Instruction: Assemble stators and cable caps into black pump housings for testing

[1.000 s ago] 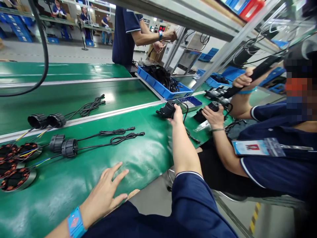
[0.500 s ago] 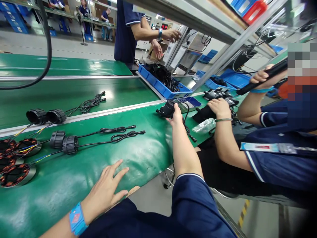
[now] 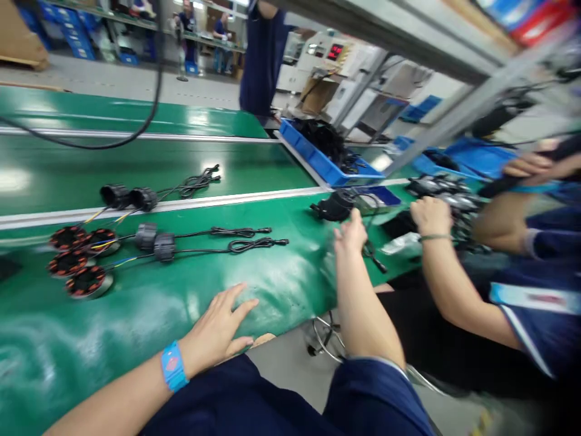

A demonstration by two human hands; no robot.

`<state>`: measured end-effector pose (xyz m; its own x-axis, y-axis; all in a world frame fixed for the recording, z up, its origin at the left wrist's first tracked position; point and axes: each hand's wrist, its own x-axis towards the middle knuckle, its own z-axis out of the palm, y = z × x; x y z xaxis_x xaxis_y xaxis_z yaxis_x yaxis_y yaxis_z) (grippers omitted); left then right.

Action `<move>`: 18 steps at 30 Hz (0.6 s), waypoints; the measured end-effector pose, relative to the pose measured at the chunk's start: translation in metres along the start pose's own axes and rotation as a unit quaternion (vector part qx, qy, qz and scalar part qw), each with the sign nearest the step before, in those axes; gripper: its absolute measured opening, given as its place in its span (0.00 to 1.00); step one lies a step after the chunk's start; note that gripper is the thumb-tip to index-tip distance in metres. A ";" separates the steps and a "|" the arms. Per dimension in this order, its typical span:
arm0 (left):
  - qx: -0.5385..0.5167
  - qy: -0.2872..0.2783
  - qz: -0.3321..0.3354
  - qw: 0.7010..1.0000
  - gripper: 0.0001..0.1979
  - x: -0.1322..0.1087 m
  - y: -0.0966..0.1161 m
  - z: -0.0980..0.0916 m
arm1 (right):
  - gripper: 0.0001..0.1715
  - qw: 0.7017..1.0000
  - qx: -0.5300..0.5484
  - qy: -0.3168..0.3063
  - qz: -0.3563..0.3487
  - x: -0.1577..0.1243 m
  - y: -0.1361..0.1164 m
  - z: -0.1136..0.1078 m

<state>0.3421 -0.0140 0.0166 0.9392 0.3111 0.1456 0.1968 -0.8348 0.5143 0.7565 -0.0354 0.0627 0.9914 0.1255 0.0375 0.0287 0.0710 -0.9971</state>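
Observation:
My left hand (image 3: 220, 324) rests at the table's near edge, fingers spread and holding nothing. On the right, my right hand (image 3: 351, 235) is just in front of a black cylindrical housing with a cable (image 3: 336, 204) that stands on the green table. Its fingers look apart and off the housing, though motion blurs them. Left of my hands lie ring-shaped motor stators with orange-red windings (image 3: 88, 281), wired to black ribbed caps (image 3: 164, 247). Bundled black cables (image 3: 254, 244) run right from the caps. Two more black round housings (image 3: 143, 198) lie on the metal strip behind.
A blue tray of black cables (image 3: 333, 154) stands at the back, with a smaller blue tray (image 3: 379, 195) before it. A co-worker's hand (image 3: 431, 217) is at the right, near dark parts and a clear plastic bag (image 3: 402, 245). A hanging black cable (image 3: 154, 91) crosses the upper left.
My right hand has let go of the black housing and drawn back toward me. The housing stays on the table. The whole view has shifted; my left hand stays spread.

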 end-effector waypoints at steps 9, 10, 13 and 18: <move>0.105 0.134 -0.002 0.985 0.14 -0.036 -0.006 -0.066 | 0.24 0.726 -0.178 -0.566 -0.348 -0.203 0.006 0.064; 0.128 0.176 -0.041 0.975 0.11 -0.049 -0.019 -0.076 | 0.27 0.685 -0.191 -0.608 -0.353 -0.218 0.007 0.080; 0.216 0.284 -0.182 0.916 0.11 -0.090 -0.069 -0.102 | 0.35 0.617 -0.242 -0.678 -0.318 -0.248 0.016 0.121; 0.196 0.218 -0.234 0.927 0.10 -0.143 -0.133 -0.130 | 0.13 0.607 -0.252 -0.707 -0.259 -0.262 0.020 0.126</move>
<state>0.1451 0.1114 0.0380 0.5399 0.7630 0.3554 0.7204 -0.6372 0.2737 0.4817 0.0579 0.0414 -0.2586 0.9658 0.0189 0.6797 0.1958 -0.7069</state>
